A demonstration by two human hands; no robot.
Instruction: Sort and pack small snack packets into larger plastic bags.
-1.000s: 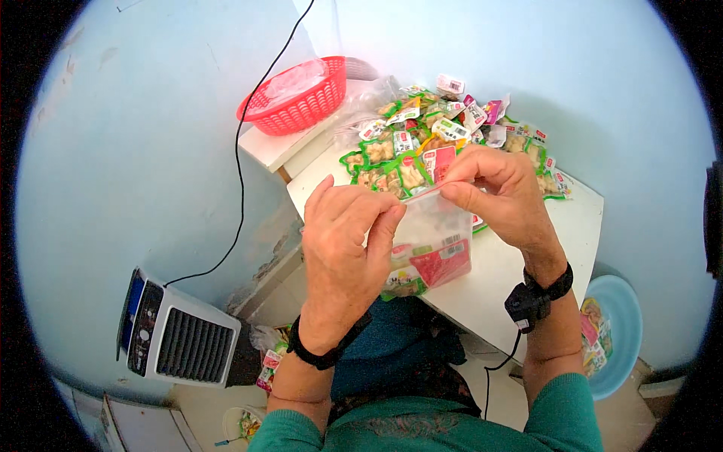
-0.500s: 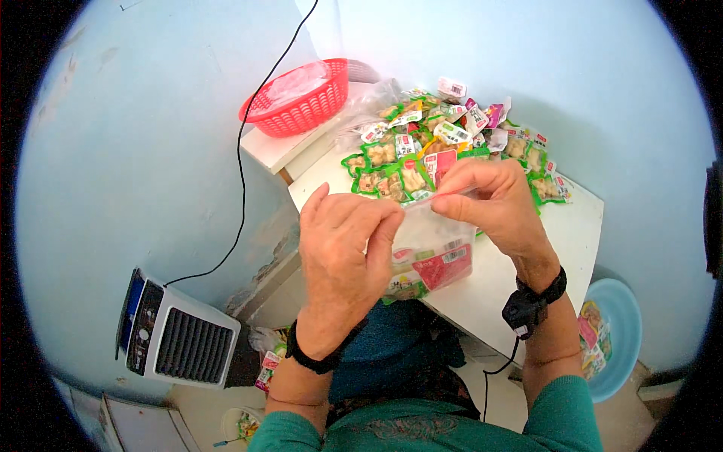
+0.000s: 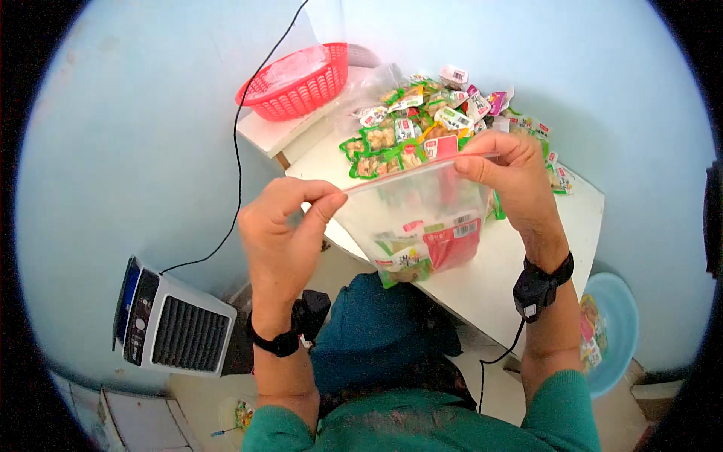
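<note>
A clear zip bag point(image 3: 414, 202) with a red strip along its top hangs stretched between my two hands. Several small snack packets point(image 3: 431, 252), some green and some red and white, lie in its lower part. My left hand point(image 3: 286, 233) pinches the bag's top left corner between thumb and forefinger. At the other top corner, my right hand point(image 3: 512, 177) grips the edge the same way. Behind the bag, a heap of small colourful snack packets point(image 3: 452, 120) covers the far part of the white table point(image 3: 520, 279).
A red plastic basket point(image 3: 305, 90) with clear film inside stands at the table's back left. On the right, a light blue basin point(image 3: 621, 339) holds more packets. A white air cooler point(image 3: 188, 331) is at the lower left, its black cable point(image 3: 239, 173) running up the wall.
My left hand has moved left and slid along the top edge to the corner. The bag's top is now stretched wide, and my right hand has risen slightly.
</note>
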